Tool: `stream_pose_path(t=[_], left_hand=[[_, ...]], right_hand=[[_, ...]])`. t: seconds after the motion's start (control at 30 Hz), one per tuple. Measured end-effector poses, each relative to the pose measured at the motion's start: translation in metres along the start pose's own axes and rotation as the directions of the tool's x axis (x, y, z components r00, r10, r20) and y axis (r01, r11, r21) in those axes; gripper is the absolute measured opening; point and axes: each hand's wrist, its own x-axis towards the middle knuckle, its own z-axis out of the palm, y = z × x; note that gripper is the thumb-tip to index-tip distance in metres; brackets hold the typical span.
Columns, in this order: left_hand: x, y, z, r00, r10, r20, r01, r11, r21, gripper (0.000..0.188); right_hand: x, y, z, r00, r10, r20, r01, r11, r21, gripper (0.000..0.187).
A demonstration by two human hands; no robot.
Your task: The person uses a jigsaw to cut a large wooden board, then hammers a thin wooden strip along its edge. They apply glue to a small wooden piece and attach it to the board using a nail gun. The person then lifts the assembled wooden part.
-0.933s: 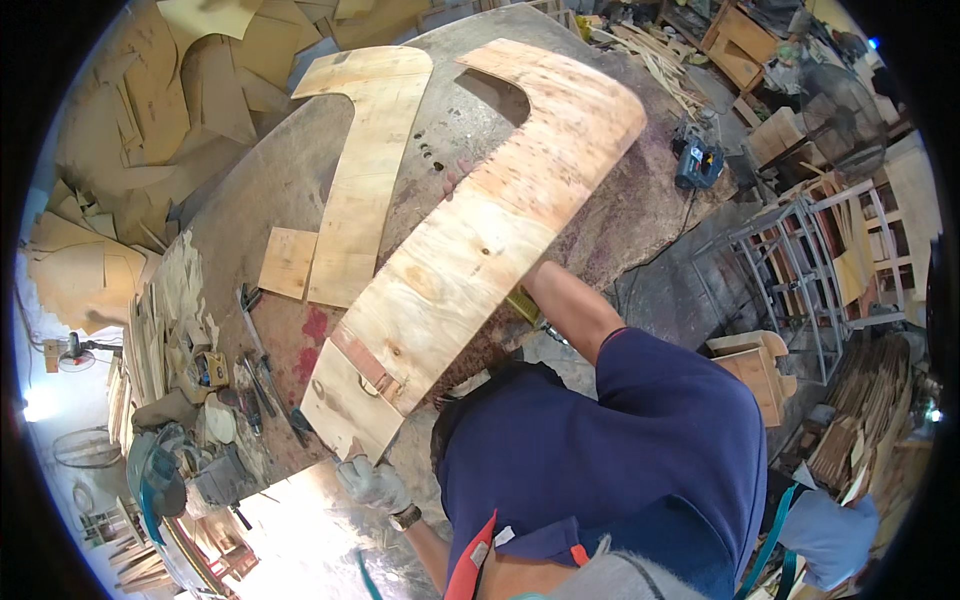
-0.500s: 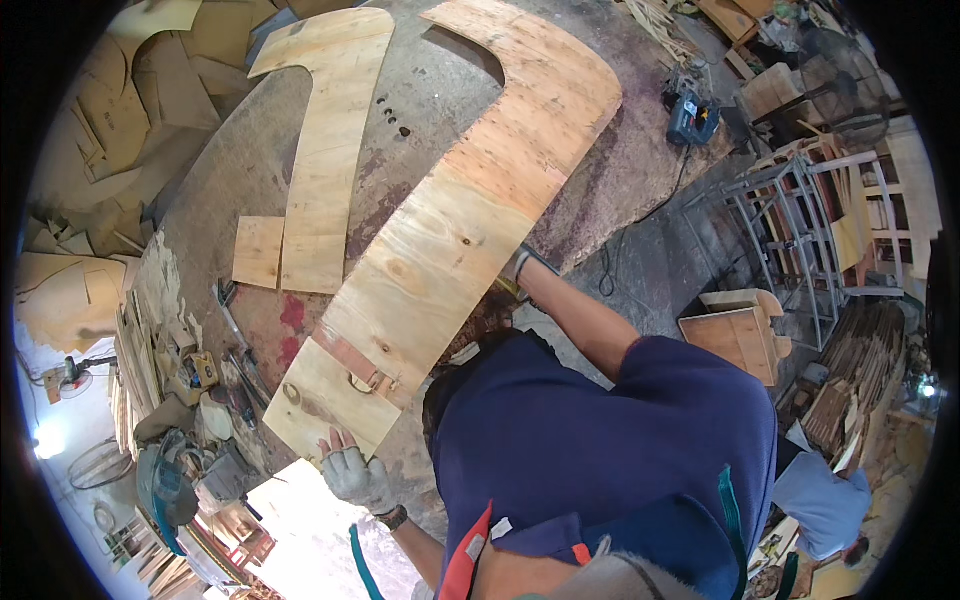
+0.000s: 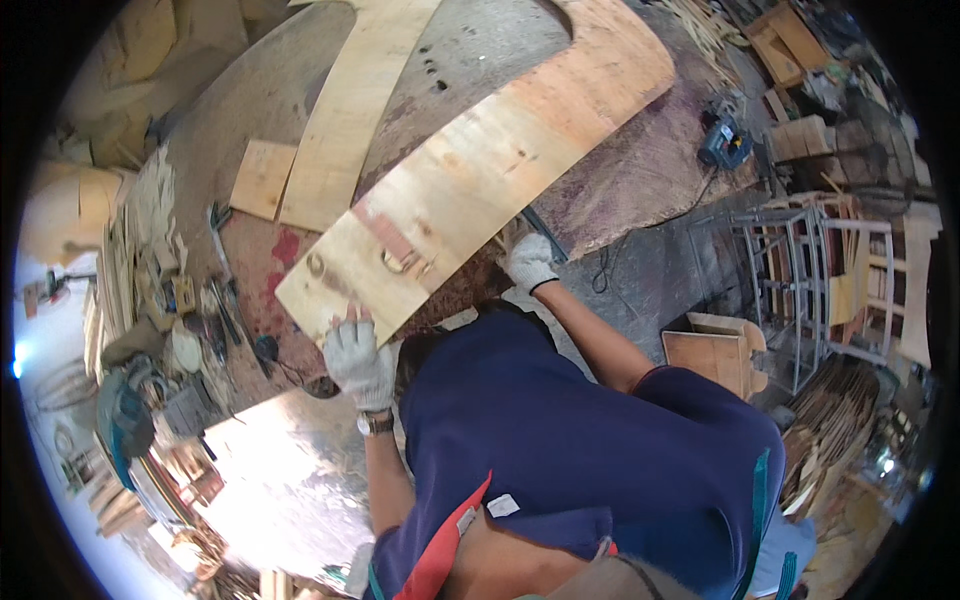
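Observation:
A long curved plywood panel, bent like a hook at its far end, lies slantwise over the worktable. Its near end carries a reddish strip and a small slot. My left hand, in a pale glove with bare fingertips, grips that end, fingers on top and the thumb hidden. Beside the panel's right edge, my right hand, also gloved, is closed and curled. What it holds is hard to make out; a dark narrow bar shows next to it. A second curved plywood panel lies to the left.
A small plywood piece touches the second panel. A blue power tool with a cable sits at the table's right. Hand tools lie at the left edge. A metal frame rack and wooden box stand right.
The panel's near end has swung away from me with my left hand on it, so the panel lies at a flatter slant. My right hand has come out from beneath its edge.

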Motion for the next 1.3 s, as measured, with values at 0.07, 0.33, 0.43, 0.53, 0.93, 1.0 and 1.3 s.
stream_pose_path(t=[0.07,0.33,0.43,0.53,0.93,1.0,1.3], left_hand=[[0.007,0.002,-0.002,1.0,0.019,-0.001,-0.019,1.0,0.002,0.044],[-0.009,-0.015,0.031,0.938,0.007,0.347,0.118,0.934,-0.338,0.063],[-0.005,-0.029,0.08,0.901,-0.024,0.432,0.153,0.952,-0.266,0.068],[0.019,-0.033,0.131,0.902,-0.037,0.431,0.168,0.948,-0.269,0.083],[0.045,-0.012,0.193,0.73,-0.071,0.679,0.249,0.954,-0.168,0.134],[0.044,-0.013,0.194,0.739,-0.071,0.67,0.252,0.951,-0.177,0.133],[0.044,-0.013,0.194,0.736,-0.069,0.674,0.266,0.944,-0.194,0.133]], right_hand=[[-0.008,0.005,-0.008,0.997,-0.07,0.018,0.069,0.997,0.046,0.081],[-0.107,0.025,-0.015,0.998,0.068,0.013,-0.067,0.905,0.421,0.061],[-0.13,0.014,-0.015,1.0,-0.013,-0.013,0.018,0.88,0.474,0.057],[-0.14,-0.013,-0.018,0.993,-0.064,-0.094,0.107,0.805,0.584,0.045],[-0.093,-0.065,0.011,0.997,-0.072,0.018,0.05,0.83,0.556,0.039],[-0.09,-0.066,0.016,0.998,-0.056,0.026,0.033,0.839,0.543,0.04],[-0.091,-0.086,0.007,0.976,-0.185,-0.111,0.214,0.899,0.383,0.038]])
